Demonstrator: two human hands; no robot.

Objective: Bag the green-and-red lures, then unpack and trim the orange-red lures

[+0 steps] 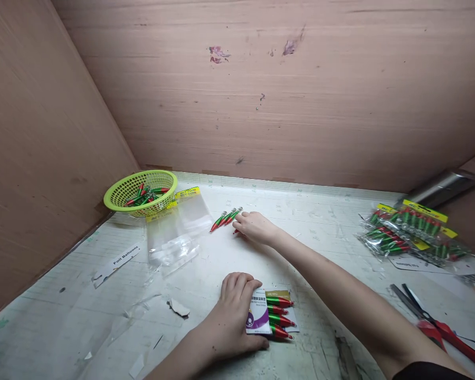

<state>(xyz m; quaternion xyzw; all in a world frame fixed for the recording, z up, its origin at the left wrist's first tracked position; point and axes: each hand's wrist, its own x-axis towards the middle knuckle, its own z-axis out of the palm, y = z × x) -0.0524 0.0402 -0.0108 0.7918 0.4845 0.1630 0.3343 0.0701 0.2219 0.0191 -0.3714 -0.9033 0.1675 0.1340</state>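
My left hand point(235, 311) grips a small white and purple printed box point(258, 316) lying on the table, fingers over its left end. From the box's right side stick the pointed ends of several red and green fishing lures point(279, 319); their other ends are hidden. Farther back, my right hand point(255, 227) is closed with its fingertips down at the table. A bit of red lure point(236, 231) shows under those fingers, most of it covered. Just left of that hand lie a few red and green lures point(225, 219) in a row, their metal hooks pointing away.
A lime-green basket point(113, 203) with more lures stands back left, beside clear yellow-topped bags point(174, 232). Packed lures point(411, 232) are piled at right, near a metal cylinder point(439, 187). Red-handled scissors point(435, 322) lie front right. A "Foil Balloons" label point(116, 264) lies left.
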